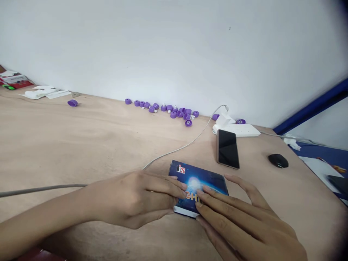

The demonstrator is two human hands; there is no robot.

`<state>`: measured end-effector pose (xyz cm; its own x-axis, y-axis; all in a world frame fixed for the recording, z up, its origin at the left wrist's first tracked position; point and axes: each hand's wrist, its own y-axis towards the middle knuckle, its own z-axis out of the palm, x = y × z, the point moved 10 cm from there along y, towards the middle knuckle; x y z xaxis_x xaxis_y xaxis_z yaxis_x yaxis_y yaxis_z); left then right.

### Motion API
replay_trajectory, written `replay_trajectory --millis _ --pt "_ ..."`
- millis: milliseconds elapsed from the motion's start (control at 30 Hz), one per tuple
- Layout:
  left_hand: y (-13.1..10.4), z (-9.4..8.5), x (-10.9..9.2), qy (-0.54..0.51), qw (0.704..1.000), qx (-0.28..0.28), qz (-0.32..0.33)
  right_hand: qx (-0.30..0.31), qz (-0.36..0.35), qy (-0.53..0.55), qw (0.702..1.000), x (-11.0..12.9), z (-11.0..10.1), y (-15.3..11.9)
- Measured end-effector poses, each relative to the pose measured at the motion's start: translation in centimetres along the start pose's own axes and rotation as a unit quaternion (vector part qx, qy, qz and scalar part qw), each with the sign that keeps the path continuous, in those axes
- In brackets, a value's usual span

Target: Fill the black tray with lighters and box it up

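Observation:
A flat blue printed box or book (214,181) lies on the table in front of me; I cannot tell which kind it is. Its top carries a white glow, a red-and-white logo and orange letters partly covered by fingers, and a white band runs along the near edge. My left hand (138,199) rests over its left part, fingers stretched out and close together. From the right, my right hand (244,221) lays its extended fingers on the top, with the thumb apart near the right edge.
Behind are a phone (228,148), a white power strip (246,129) with a plugged-in charger and a cable (174,150) running left. Several purple caps (173,115) line the wall. A black mouse (278,160) sits right; papers (40,93) lie far left.

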<state>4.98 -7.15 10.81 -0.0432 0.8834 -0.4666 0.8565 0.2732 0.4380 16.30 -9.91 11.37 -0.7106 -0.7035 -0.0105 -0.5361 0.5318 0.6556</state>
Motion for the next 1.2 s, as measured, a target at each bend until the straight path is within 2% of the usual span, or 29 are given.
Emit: replay_trajectory --millis 133,300,567,767,933,1200 --pt "0.1 0.1 0.5 0.009 0.999 0.044 -0.017 -0.020 0.034 0.061 0.997 -0.6 -0.1 -0.7" --pt "0.1 0.3 0.4 -0.010 0.997 0.068 -0.015 -0.047 0.044 0.070 0.995 0.3 0.3 -1.2" --pt "0.5 0.2 0.0 -0.013 0.998 0.051 -0.018 -0.061 0.100 0.069 0.991 1.8 1.5 -1.2" --pt "0.8 -0.2 -0.1 -0.026 0.999 0.022 -0.043 -0.054 0.081 0.076 0.992 1.9 1.9 -1.5" --pt "0.7 0.0 0.8 -0.075 0.993 0.034 -0.081 -0.057 0.073 0.081 0.992 1.9 2.0 -1.7" --pt "0.7 0.3 0.1 -0.037 0.996 0.067 -0.040 -0.061 0.077 0.084 0.992 1.9 2.0 -1.8"
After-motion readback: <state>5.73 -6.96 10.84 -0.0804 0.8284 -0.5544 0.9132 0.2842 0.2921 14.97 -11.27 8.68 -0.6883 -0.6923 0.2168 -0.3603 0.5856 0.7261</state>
